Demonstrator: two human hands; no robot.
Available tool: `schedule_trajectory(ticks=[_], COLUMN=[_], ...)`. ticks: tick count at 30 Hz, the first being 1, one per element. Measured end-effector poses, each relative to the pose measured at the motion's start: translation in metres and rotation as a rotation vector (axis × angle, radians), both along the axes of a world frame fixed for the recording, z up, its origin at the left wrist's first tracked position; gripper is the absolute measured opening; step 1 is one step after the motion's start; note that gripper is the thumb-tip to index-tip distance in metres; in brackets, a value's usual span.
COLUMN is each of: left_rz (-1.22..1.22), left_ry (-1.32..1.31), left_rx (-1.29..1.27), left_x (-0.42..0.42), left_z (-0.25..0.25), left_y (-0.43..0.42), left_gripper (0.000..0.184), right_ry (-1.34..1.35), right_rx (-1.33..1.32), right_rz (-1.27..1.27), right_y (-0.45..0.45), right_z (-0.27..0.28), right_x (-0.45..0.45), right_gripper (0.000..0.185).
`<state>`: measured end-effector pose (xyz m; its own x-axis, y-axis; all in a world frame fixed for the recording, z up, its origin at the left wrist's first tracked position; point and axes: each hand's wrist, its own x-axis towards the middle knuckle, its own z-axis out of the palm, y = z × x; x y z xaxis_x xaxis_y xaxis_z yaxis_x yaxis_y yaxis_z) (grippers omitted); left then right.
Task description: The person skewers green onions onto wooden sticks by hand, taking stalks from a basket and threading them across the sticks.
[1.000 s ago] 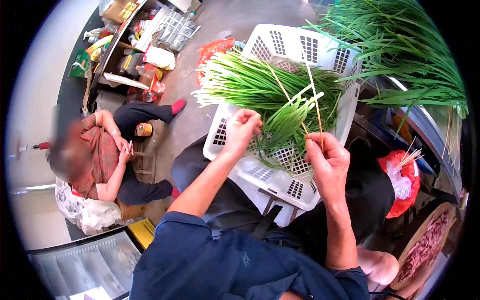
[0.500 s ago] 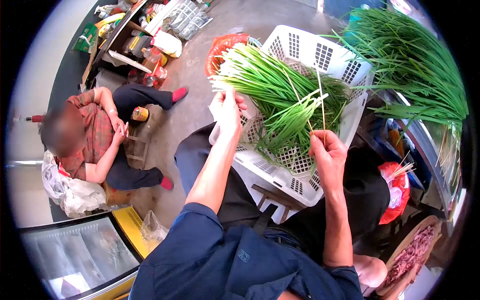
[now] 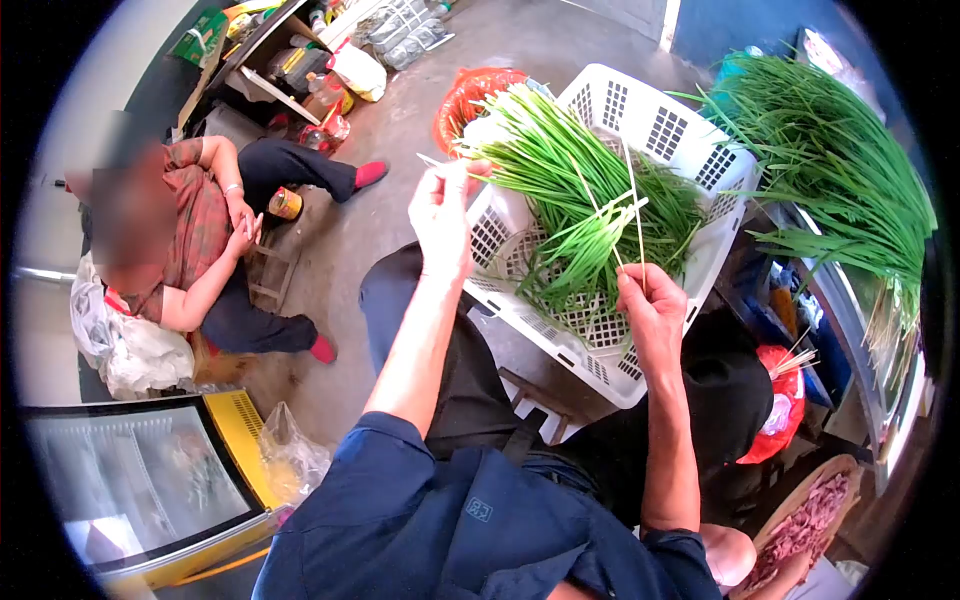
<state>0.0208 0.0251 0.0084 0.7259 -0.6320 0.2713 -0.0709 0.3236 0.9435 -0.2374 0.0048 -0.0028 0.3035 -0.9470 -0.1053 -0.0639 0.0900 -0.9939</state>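
My right hand (image 3: 655, 310) pinches the lower ends of two thin wooden skewers (image 3: 637, 205), which spread apart upward. A few chives (image 3: 590, 243) are threaded across both skewers, white ends to the right, green leaves hanging down-left. My left hand (image 3: 442, 210) is closed in a pinch, with a pale chive stem end (image 3: 428, 159) sticking out past its fingers. It is just left of the white root ends of a big chive pile (image 3: 560, 150). That pile lies in a white plastic basket (image 3: 715, 165) in front of my knees.
At the right, many skewered chives (image 3: 820, 150) lie heaped. Below them a red bag (image 3: 785, 405) holds loose skewers. A basket of purplish pieces (image 3: 808, 525) is at lower right. To the left a person (image 3: 200, 240) sits near a glass-topped freezer (image 3: 150, 480). An orange-red bag (image 3: 478, 100) stands behind the basket.
My left hand has moved left, away from the pile's white ends, and a stem end now shows in its pinch. My right hand keeps the skewers in nearly the same place. The view has shifted slightly.
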Motion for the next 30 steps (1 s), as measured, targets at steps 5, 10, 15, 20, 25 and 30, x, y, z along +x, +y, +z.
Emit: schedule_trajectory(ticks=[5,10,15,20,25,30], left_rz=[-0.185,-0.344,-0.417,-0.451,-0.457,-0.483], left_ry=[0.093,0.189,0.380,0.480,0.514,0.502], left_rx=[-0.165,0.053,0.016,0.054,0.030,-0.066], left_x=[0.017,0.008,-0.009,-0.009,-0.011,-0.010], left_z=[0.050,0.021,-0.002,-0.011,-0.009,-0.009], left_y=[0.009,0.007,0.007,0.005,0.008,0.010], left_gripper=[0.015,0.012,0.013,0.016,0.019,0.021], right_ry=[0.020,-0.028,-0.034,-0.021,0.014,0.023], right_rx=[-0.042,-0.042,-0.037,-0.011,-0.029,0.011], right_rz=[0.063,0.114,0.166,0.212,0.209,0.183], right_y=[0.008,0.013,0.019,0.030,0.034,0.033], right_z=[0.005,0.005,-0.002,0.007,0.003,0.007], right_x=[0.002,0.002,0.005,0.014,0.017,0.017], right_gripper=[0.012,0.012,0.013,0.013,0.011,0.011])
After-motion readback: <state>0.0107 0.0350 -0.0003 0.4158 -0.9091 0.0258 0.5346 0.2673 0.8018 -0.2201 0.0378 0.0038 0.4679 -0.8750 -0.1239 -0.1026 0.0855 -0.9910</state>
